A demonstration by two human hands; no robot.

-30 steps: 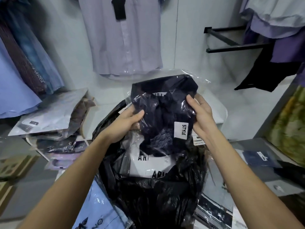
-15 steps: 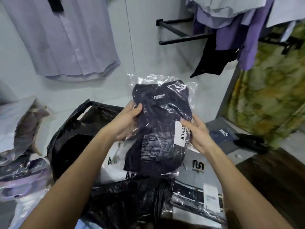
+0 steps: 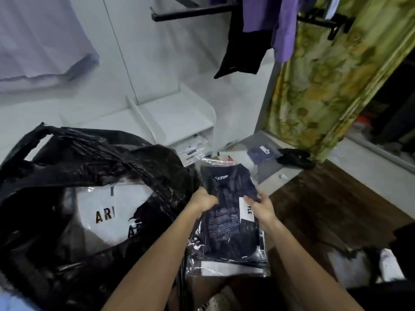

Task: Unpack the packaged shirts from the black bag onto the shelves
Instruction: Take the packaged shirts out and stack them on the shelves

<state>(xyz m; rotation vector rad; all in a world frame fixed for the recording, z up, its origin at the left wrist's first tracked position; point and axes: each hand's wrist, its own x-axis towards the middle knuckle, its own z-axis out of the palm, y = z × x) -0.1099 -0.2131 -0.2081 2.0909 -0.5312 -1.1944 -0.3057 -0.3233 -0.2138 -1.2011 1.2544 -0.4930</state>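
Observation:
A dark navy shirt in a clear plastic sleeve (image 3: 226,212), with a white label reading "YLE", lies low on a stack of packaged shirts (image 3: 231,269) to the right of the black bag (image 3: 67,167). My left hand (image 3: 203,203) grips its left edge and my right hand (image 3: 260,206) grips its right edge beside the label. The black bag gapes open at the left, showing white packaged shirts (image 3: 107,212) with dark letters inside. White shelves (image 3: 179,117) with dividers stand behind the bag.
More packaged shirts (image 3: 193,149) sit in the shelf's lower slot. A blue packaged item (image 3: 262,151) and a black object (image 3: 296,156) lie on the grey ledge. Purple and black clothes hang from a black rail (image 3: 193,13). A green patterned curtain (image 3: 332,75) hangs at right.
Both hands have carried the navy packaged shirt down and to the right, from in front of the wall onto the stack beside the bag. The view has swung right and downward.

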